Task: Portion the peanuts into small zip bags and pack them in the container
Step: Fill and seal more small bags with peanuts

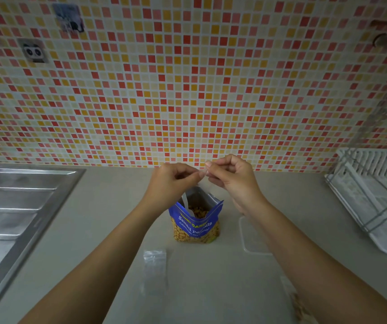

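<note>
A blue bag of salted peanuts (196,222) stands open on the counter, with a white spoon handle (186,204) sticking out of it. Above the bag, my left hand (171,181) and my right hand (231,175) both pinch the top of a small clear zip bag (203,173); most of that bag is hard to make out. Empty clear zip bags (154,270) lie flat in front of the peanut bag. A clear plastic container (253,235) sits to the right, partly hidden by my right forearm. A zip bag with peanuts (298,302) shows beside my right arm at the bottom.
A steel sink with a ribbed drainboard (12,218) fills the left side. A white dish rack on a tray (379,202) stands at the right. The mosaic tile wall (187,90) rises right behind the counter.
</note>
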A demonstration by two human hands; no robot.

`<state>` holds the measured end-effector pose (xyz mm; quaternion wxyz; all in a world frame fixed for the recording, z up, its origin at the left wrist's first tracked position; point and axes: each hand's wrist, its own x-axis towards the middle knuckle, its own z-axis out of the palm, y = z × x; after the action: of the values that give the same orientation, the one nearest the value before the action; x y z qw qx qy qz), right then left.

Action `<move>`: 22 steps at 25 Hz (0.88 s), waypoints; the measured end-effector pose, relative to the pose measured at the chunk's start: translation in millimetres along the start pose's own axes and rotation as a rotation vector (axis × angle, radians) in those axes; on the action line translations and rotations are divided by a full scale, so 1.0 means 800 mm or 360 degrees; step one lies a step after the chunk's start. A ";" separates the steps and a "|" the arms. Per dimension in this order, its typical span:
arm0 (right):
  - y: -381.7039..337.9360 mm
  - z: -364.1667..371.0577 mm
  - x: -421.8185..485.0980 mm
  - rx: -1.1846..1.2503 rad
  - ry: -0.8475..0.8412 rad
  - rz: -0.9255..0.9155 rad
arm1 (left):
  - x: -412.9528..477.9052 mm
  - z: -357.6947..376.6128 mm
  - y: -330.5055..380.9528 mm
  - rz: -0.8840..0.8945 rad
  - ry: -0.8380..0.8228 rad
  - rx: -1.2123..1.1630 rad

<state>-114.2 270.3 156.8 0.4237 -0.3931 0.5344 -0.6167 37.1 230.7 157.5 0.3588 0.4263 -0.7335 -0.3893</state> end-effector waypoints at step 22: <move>0.005 -0.004 0.004 -0.0463 -0.0120 -0.0162 | 0.009 0.001 0.000 0.0079 0.0129 0.0432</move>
<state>-117.9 267.9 152.3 0.3501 -0.4998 0.5811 -0.5384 33.7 224.6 158.2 0.3367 0.4678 -0.7747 -0.2601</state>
